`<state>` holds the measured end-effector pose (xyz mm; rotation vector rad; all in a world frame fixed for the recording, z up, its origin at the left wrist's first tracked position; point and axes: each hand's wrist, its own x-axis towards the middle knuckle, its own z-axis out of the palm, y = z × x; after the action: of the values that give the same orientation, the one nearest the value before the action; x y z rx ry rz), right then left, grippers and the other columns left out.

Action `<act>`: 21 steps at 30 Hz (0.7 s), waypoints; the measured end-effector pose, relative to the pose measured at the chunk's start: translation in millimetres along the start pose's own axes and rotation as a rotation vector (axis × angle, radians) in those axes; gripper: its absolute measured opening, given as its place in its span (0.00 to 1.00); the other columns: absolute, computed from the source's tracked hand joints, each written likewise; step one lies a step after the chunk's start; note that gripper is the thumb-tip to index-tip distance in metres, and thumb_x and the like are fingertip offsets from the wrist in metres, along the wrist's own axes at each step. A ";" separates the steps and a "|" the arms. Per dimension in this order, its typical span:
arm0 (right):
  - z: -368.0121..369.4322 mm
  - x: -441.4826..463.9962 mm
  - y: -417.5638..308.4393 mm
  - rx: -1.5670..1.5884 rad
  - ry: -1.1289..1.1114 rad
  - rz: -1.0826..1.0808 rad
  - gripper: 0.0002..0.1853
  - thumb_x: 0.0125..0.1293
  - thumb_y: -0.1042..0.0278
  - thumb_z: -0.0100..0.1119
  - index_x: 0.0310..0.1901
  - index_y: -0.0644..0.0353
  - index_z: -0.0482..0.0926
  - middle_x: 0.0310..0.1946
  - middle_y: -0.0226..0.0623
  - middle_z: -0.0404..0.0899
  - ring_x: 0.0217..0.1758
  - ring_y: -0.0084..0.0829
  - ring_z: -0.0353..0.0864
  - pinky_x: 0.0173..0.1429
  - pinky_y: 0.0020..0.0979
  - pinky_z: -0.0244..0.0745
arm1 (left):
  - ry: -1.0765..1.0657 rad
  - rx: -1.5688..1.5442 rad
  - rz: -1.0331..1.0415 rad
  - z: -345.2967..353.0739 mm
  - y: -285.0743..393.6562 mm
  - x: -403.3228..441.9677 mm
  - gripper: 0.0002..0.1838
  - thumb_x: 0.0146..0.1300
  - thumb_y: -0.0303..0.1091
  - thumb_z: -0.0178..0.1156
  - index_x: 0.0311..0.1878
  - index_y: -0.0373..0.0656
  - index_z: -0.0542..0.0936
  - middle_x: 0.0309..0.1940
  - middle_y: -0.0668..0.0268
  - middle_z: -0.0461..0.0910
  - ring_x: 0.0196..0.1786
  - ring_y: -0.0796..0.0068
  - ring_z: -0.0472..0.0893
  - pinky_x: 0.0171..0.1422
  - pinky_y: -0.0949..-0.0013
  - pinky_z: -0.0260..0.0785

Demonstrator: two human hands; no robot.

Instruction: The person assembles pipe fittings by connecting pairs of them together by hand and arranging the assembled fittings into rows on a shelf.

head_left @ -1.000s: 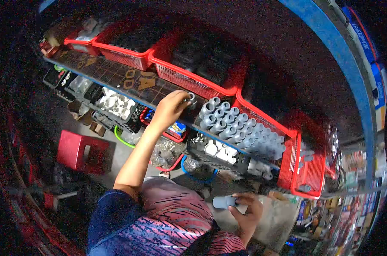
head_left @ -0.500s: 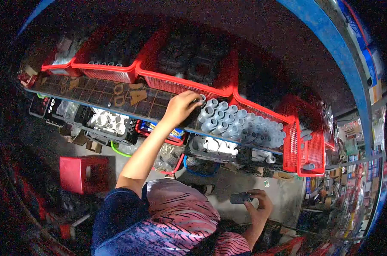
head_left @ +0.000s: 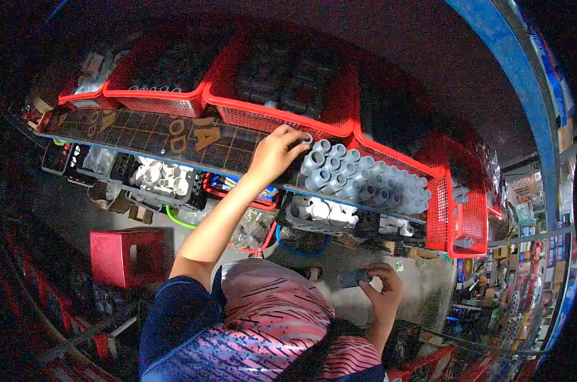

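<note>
My left hand (head_left: 279, 151) reaches over the shelf. Its thumb and fingers are closed on a grey plastic pipe fitting (head_left: 308, 138) at the left end of the back row. Beside it stand close-packed rows of similar grey fittings (head_left: 342, 169), open mouths facing up. Lower down, off the shelf's front, my right hand (head_left: 384, 286) pinches a dark grey piece (head_left: 352, 278) between thumb and fingers. That piece is smeared by motion, and its exact kind does not show.
Red plastic baskets (head_left: 272, 114) line the back of the shelf (head_left: 142, 137), and another red basket (head_left: 467, 235) hangs at its right end. Underneath are crates of white fittings (head_left: 164, 181). A red stool (head_left: 110, 258) stands on the floor at left. Stocked shelving (head_left: 530, 274) lies right.
My right hand has risen a little toward the shelf with the dark grey piece. My left hand stays at the end of the back row. The view has shifted slightly.
</note>
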<state>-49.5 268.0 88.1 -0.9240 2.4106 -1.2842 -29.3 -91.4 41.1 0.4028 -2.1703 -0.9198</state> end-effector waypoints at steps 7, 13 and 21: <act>7.2 11.8 -3.9 0.057 -0.045 -0.042 0.16 0.37 0.83 0.66 0.31 0.63 0.75 0.36 0.40 0.76 0.42 0.33 0.75 0.47 0.31 0.70 | -0.041 0.090 0.120 -2.9 -7.7 -4.7 0.13 0.55 0.33 0.57 0.45 0.51 0.77 0.37 0.63 0.75 0.40 0.59 0.77 0.42 0.63 0.71; 9.9 14.7 4.9 0.042 -0.067 -0.054 0.15 0.39 0.82 0.66 0.32 0.64 0.76 0.36 0.39 0.76 0.42 0.32 0.75 0.47 0.29 0.70 | -0.035 0.184 0.050 -1.0 1.6 -2.6 0.11 0.54 0.33 0.59 0.42 0.49 0.78 0.35 0.63 0.75 0.37 0.59 0.77 0.39 0.63 0.71; 14.7 14.5 9.3 0.086 -0.112 -0.086 0.14 0.39 0.81 0.67 0.32 0.65 0.77 0.37 0.38 0.76 0.42 0.30 0.75 0.46 0.28 0.71 | 0.016 0.263 0.094 -1.2 7.4 -2.6 0.09 0.54 0.36 0.57 0.38 0.48 0.78 0.31 0.63 0.74 0.37 0.60 0.77 0.37 0.60 0.71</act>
<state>-57.2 253.0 73.0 -1.0556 2.2358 -1.3176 -26.7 -85.4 45.7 0.4280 -2.2812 -0.5791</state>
